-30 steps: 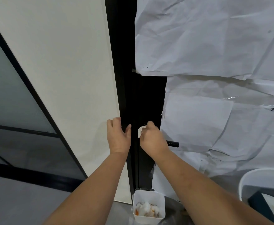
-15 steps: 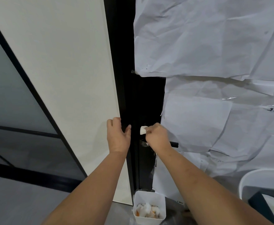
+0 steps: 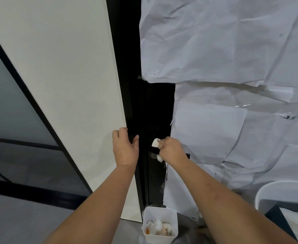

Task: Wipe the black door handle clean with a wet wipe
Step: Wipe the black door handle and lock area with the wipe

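Now, largest to smallest, from where I stand:
Door [image 3: 155, 106]: black, mostly papered over; I judge my left hand [image 3: 126, 148] is steadying it, fingers hooked round the edge of the frame.
Handle [image 3: 188, 155]: black bar low on the door, mostly hidden under my right hand [image 3: 171, 149]; only the right tip shows.
Wipe [image 3: 155, 143]: white, bunched in my right fist, pressed against the handle's left end, corners poking out above and below.
Progress: wiping is underway, I think; how clean the handle is I cannot tell.
Left to do: probably the uncovered right end, then dropping the wipe into the white tub [image 3: 159, 213] below.
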{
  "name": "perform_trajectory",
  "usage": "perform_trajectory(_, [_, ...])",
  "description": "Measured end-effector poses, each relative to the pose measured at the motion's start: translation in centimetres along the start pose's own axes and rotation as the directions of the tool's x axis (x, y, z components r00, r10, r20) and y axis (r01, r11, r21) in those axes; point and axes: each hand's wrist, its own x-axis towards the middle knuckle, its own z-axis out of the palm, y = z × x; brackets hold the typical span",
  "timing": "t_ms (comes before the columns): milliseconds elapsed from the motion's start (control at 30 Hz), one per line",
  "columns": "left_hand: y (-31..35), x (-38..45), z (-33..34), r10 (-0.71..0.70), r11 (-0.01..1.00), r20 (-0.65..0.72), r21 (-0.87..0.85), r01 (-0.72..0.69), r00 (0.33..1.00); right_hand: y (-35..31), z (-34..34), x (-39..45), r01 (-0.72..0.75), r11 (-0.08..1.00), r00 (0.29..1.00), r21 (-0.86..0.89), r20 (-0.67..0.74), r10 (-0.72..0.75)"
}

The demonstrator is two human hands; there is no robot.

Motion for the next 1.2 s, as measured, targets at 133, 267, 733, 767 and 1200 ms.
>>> perform_trajectory(133, [-0.1,0.0,-0.2,-0.016,1.000,-0.004,0.004,0.016,1.000,0.7,0.5,-1.3,0.103,0.995,0.959,-0.002,-0.267,-0.100])
perform_trajectory(267, [-0.2,0.0,0.0,0.024,1.000,-0.013,0.007,-0.024,1.000,-0.1,0.6,-2.8,0.261,0.944,0.890,-0.201,-0.329,-0.316])
perform_trajectory(733, [-0.7,0.1,-0.5,0.318,0.943,0.347,-0.018,-0.333,0.883,1.2,1.3,-3.1,0.109,0.991,0.907,-0.076,-0.401,-0.130])
perform_trajectory(767, [-0.7,0.2,-0.5,0.330,0.939,0.396,-0.048,-0.340,0.857,1.3,1.1,-2.9,0.117,0.991,0.894,-0.069,-0.426,-0.135])
perform_trajectory(1200, [-0.5,-0.3,0.8,0.330,0.904,0.554,0.049,-0.425,0.765,1.7,1.0,-3.9,0.112,0.973,0.936,0.203,-0.349,-0.035])
